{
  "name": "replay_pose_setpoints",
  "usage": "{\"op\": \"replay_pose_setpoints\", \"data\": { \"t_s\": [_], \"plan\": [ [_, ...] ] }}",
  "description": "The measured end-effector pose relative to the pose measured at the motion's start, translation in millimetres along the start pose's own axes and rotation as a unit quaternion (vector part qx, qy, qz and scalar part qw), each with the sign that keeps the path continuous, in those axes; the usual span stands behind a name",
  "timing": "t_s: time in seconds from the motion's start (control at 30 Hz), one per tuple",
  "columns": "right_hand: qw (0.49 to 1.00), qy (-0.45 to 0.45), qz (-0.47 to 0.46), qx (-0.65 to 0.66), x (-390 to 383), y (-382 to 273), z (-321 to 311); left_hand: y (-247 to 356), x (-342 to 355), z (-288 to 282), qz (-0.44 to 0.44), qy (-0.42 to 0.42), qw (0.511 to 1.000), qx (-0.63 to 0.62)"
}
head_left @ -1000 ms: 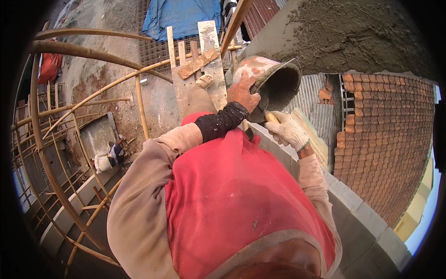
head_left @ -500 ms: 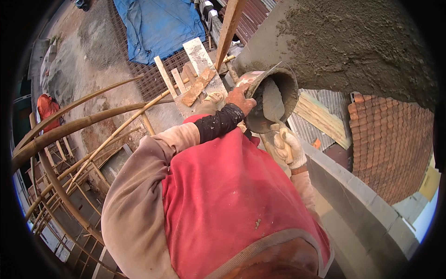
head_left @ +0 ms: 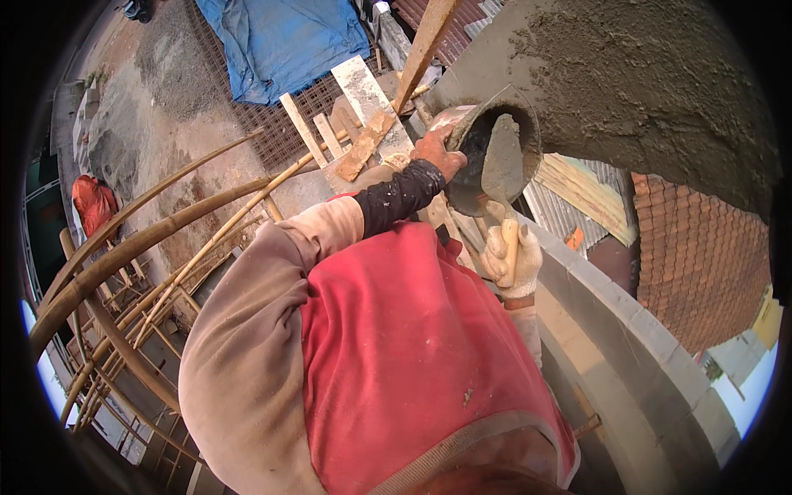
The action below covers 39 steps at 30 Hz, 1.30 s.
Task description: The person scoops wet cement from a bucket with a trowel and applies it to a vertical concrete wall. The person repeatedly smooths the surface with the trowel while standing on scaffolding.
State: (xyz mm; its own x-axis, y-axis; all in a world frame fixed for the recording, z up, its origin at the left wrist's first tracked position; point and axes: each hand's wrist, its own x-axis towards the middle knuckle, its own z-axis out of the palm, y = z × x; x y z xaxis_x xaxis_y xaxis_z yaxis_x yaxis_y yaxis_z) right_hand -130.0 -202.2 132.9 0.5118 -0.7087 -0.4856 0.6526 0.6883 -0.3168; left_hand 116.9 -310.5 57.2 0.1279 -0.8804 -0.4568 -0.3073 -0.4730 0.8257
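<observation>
The frame is filled at its centre by a red top (head_left: 421,355) worn over pale sleeves, its lower part cut off by the bottom edge. A wall surface (head_left: 643,91) covered in rough grey mortar is seen at the upper right, its far end lost in the dark fisheye rim. Below it an orange tiled roof (head_left: 693,256) is shown, bent by the lens. Bamboo scaffolding (head_left: 165,224) is spread across the left, its lower joints tangled and hard to make out. A blue tarp (head_left: 285,49) is cropped by the top edge.

Just beyond the red top, beside the mortared wall, a bucket (head_left: 473,157) is held tilted, its mouth turned toward the camera; its base is hidden and the depth of its contents cannot be told. Its rim is gripped by the bare left hand (head_left: 440,154), whose fingertips are partly obscured at the edge. A trowel (head_left: 502,161) is held with its grey-coated blade over the bucket's mouth; whether the two touch cannot be told. The trowel's wooden handle is clasped by the gloved right hand (head_left: 525,268), its fingers curled and its palm hidden.
</observation>
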Motion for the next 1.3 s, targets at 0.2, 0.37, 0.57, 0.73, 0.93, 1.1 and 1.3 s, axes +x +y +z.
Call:
{"op": "replay_pose_setpoints", "data": {
  "t_s": [0.2,0.37,0.57,0.73,0.93,1.1,1.3],
  "plan": [
    [0.997,-0.014,-0.021,0.067,6,11,17,-38,13,-7,0.035,-0.004,0.998,-0.052],
    [0.974,-0.122,-0.035,0.187,18,22,14,-38,21,-13,0.062,-0.016,0.991,-0.116],
    [0.967,-0.128,-0.071,0.208,49,42,17,-19,33,-35,0.048,-0.052,0.989,-0.128],
    [0.952,-0.141,-0.129,0.24,78,58,42,-46,77,-54,0.039,-0.104,0.988,-0.108],
    [0.895,-0.212,-0.294,0.261,67,32,150,-40,103,-77,0.11,-0.122,0.983,-0.079],
    [0.774,-0.184,-0.603,0.06,19,-9,251,-12,105,-101,0.104,-0.171,0.978,-0.066],
    [0.281,0.225,-0.921,-0.145,-17,-74,338,17,109,-114,0.104,-0.186,0.977,-0.011]
  ]
}}
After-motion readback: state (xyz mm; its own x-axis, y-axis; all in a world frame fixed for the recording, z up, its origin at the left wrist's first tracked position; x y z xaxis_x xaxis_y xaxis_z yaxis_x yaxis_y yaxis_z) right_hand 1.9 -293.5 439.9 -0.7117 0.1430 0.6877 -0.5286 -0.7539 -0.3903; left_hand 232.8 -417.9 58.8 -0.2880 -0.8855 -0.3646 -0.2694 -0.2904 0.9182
